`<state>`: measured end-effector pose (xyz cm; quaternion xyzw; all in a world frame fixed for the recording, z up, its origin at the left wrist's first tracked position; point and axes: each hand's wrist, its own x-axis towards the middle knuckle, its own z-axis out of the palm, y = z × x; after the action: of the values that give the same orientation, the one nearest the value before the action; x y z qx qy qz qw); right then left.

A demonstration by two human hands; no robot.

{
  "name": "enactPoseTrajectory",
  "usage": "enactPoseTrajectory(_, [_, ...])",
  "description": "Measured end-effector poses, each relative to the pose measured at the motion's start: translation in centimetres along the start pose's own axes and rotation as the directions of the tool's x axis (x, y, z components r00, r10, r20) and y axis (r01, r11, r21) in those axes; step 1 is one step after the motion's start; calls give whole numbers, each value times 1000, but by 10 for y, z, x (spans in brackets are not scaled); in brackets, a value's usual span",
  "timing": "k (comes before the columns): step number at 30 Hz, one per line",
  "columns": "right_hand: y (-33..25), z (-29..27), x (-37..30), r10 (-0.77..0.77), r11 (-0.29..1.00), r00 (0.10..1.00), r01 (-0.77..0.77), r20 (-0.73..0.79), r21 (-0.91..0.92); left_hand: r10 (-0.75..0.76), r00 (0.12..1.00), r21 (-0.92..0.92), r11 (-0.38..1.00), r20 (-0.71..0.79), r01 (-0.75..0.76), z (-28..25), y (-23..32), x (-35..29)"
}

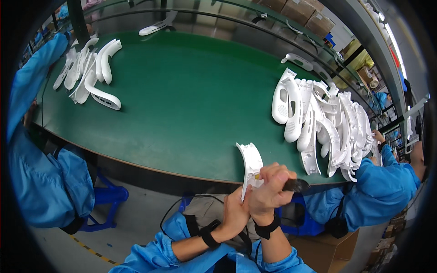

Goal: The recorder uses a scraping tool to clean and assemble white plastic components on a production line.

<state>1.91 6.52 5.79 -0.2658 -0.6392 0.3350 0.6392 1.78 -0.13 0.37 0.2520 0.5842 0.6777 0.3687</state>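
Note:
At the table's front edge, my left hand (pixel 235 213) is closed around the lower end of a curved white plastic shell (pixel 251 158). The shell stands tilted up, its hollow, ribbed side showing. My right hand (pixel 269 193) makes a fist round a tool with a thick black handle (pixel 297 185), held against the shell's lower part. A small yellow bit shows by the knuckles; the tool's working end is hidden, so its kind is unclear. Both wrists wear black bands and overlap closely. A large heap of similar white shells (pixel 314 123) lies to the right.
The green table (pixel 182 104) carries a smaller group of white shells (pixel 84 68) at far left. A rail and shelf run along the back, with single shells (pixel 157 28) near it. People in blue workwear sit left (pixel 43 182) and right (pixel 378 191). A cardboard box (pixel 325 252) stands below.

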Motion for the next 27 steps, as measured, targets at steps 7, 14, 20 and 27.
enactPoseTrajectory(7, [-9, -5, 13, 143, 978, 989, -138, -24, 154, -37, 999, 0, 999, -19, 37, 1, 8, 3])
enactPoseTrajectory(14, [-16, -7, 4, 117, 972, 993, -115, 4, 207, -62, 997, 140, 988, -49, 68, -2, 9, 4])
enactPoseTrajectory(20, [-12, -1, 16, 180, 974, 984, -176, -15, 140, -46, 999, 85, 995, -27, 48, 2, 1, 5])
enactPoseTrajectory(27, [-38, -32, 24, 269, 899, 961, -226, -65, 376, -177, 983, -292, 939, 46, 183, -11, 20, 2])
